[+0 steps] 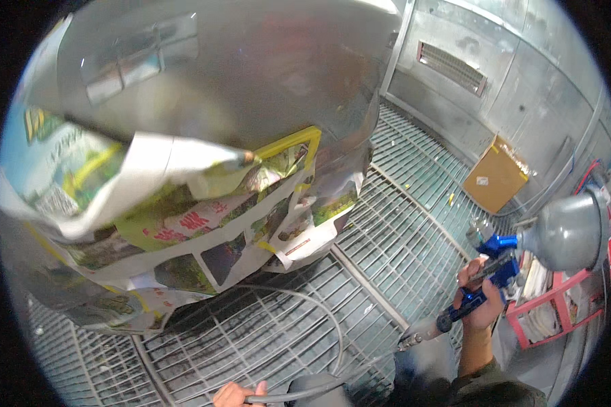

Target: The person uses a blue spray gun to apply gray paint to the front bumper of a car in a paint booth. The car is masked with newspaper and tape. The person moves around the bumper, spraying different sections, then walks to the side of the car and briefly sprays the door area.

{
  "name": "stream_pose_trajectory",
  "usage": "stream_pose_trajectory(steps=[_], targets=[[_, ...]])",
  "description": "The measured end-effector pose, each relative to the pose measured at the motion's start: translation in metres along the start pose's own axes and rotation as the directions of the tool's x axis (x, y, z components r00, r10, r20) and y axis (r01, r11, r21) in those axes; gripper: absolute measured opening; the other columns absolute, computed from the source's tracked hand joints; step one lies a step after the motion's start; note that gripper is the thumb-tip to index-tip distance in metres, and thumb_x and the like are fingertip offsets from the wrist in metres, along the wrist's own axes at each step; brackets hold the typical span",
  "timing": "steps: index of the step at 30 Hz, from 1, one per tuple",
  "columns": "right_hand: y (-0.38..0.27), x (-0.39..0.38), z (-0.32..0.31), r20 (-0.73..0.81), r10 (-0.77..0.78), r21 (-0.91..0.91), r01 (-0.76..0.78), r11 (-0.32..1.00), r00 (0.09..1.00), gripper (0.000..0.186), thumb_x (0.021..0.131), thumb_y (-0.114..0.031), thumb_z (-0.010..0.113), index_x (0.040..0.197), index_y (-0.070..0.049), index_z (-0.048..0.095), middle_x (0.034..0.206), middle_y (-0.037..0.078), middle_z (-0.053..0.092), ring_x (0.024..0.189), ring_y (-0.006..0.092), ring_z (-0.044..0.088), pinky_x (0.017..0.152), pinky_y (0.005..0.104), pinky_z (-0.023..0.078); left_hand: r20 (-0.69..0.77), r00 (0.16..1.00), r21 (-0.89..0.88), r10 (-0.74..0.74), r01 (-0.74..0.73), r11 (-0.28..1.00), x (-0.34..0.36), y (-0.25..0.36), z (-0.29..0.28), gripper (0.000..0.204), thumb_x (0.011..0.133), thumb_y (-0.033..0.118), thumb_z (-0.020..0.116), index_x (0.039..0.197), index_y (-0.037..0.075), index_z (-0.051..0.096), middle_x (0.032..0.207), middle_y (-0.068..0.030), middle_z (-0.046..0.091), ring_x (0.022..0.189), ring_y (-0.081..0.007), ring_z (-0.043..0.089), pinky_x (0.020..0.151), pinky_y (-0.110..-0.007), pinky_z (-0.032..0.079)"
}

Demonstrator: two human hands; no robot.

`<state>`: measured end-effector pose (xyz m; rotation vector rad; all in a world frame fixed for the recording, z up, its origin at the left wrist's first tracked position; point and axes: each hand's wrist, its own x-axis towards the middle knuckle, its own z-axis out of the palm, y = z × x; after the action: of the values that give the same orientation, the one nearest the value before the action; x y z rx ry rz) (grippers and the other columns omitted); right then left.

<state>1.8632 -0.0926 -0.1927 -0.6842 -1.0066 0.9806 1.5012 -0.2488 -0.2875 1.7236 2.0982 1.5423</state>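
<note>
My right hand (pixel 483 306) is wrapped round the handle of a blue spray gun (pixel 503 270), which carries a large translucent grey paint cup (pixel 568 232). A metal fitting sits at the lower end of the gun's handle. My left hand (pixel 234 394), low in the view, grips a grey air hose (pixel 304 393). The hose bends away and loops across the floor. Ahead and to the left stands a glossy grey vehicle body (pixel 271 74). Printed masking paper (pixel 204 224) covers its lower part, edged with yellow tape (pixel 317 139). One paper flap curls away from the surface.
Metal floor grating (pixel 387 237) runs underfoot. A cardboard box (pixel 497 178) stands by the grey metal wall (pixel 516 95), which has a vent (pixel 452 68). Close to my right is a pink-red rack (pixel 563 305) holding papers, with hoses or cables behind it.
</note>
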Motion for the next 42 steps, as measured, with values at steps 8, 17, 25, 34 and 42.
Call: stream_pose_trajectory(steps=[8, 17, 25, 34, 42], targets=[[-0.048, -0.008, 0.032, 0.07, 0.272, -0.057, -0.268, 0.962, 0.96, 0.03, 0.085, -0.02, 0.057, 0.099, 0.006, 0.052, 0.091, 0.017, 0.057, 0.072, 0.0237, 0.061, 0.036, 0.0272, 0.051, 0.199, 0.972, -0.002, 0.122, -0.124, 0.992, 0.02, 0.035, -0.064, 0.022, 0.063, 0.008, 0.079, 0.06, 0.009, 0.058, 0.054, -0.0084, 0.047, 0.047, -0.0262, 0.047, 0.044, -0.037, 0.034], [-0.112, 0.011, 0.098, -0.302, 0.101, -0.461, -0.238, 0.855, 0.948, 0.031, 0.082, -0.02, 0.056, 0.106, 0.001, 0.057, 0.084, 0.013, 0.06, 0.065, 0.0156, 0.059, 0.04, 0.0232, 0.048, 0.386, 0.921, -0.059, 0.055, -0.035, 0.998, -0.018, 0.026, -0.097, 0.033, 0.065, 0.017, 0.08, 0.051, 0.008, 0.052, 0.047, -0.0074, 0.043, 0.043, -0.0262, 0.046, 0.043, -0.035, 0.035], [-0.136, -0.019, 0.125, 0.002, 0.312, -0.413, -0.283, 0.865, 0.95, 0.042, 0.074, -0.028, 0.064, 0.095, 0.008, 0.059, 0.079, 0.018, 0.062, 0.057, 0.0207, 0.06, 0.034, 0.0256, 0.046, 0.278, 0.953, -0.116, 0.123, -0.094, 0.989, -0.013, 0.004, -0.094, 0.036, 0.061, 0.013, 0.082, 0.049, 0.01, 0.048, 0.048, -0.0049, 0.041, 0.041, -0.0246, 0.042, 0.042, -0.036, 0.03], [-0.142, 0.089, 0.036, -0.168, -0.033, -0.437, -0.045, 0.898, 0.985, 0.034, 0.088, -0.026, 0.054, 0.103, 0.005, 0.058, 0.09, 0.012, 0.062, 0.066, 0.0141, 0.058, 0.038, 0.0216, 0.046, 0.381, 0.92, -0.028, 0.088, -0.084, 0.996, 0.013, 0.035, -0.009, 0.037, 0.063, 0.017, 0.084, 0.05, 0.008, 0.051, 0.045, -0.0069, 0.04, 0.041, -0.0257, 0.045, 0.04, -0.035, 0.031], [-0.045, 0.274, -0.082, -0.069, -0.201, -0.111, 0.193, 0.975, 0.977, 0.03, 0.092, -0.021, 0.053, 0.108, 0.002, 0.059, 0.097, 0.011, 0.066, 0.082, 0.014, 0.063, 0.045, 0.0226, 0.048, 0.308, 0.951, 0.304, 0.013, -0.111, 0.946, 0.036, 0.09, 0.124, 0.028, 0.076, 0.02, 0.077, 0.06, 0.009, 0.057, 0.058, -0.0118, 0.055, 0.053, -0.0317, 0.054, 0.051, -0.042, 0.042]])
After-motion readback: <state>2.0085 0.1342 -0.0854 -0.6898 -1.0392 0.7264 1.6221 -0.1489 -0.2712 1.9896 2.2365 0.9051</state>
